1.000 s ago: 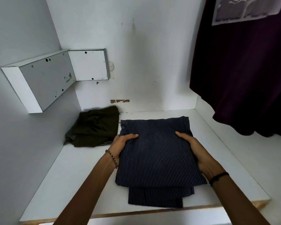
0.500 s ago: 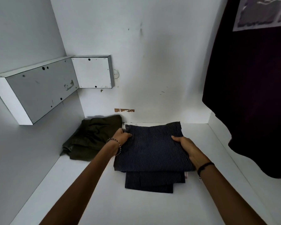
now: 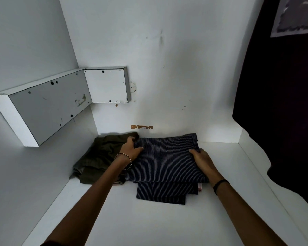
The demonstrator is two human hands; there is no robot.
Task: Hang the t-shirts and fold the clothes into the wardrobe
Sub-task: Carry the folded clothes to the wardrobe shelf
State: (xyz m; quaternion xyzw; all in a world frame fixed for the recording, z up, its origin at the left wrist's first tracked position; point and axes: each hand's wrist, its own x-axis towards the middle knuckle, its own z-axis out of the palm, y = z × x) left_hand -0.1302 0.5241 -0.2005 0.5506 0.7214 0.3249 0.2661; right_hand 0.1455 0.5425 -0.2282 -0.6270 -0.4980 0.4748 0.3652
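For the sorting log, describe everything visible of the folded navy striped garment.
The navy striped garment is dark blue cloth with thin white pinstripes, folded into a flat stack; lower layers stick out at its near edge, beside a pink tag. It lies on the wardrobe floor near the back wall, its left side against an olive garment. The left hand and right hand grip its opposite sides, thumbs on top.

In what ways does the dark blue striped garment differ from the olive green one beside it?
The striped garment is navy with thin pale lines; the olive garment is plain. The striped garment is folded flat; the olive garment is rumpled. Both lie on the white shelf.
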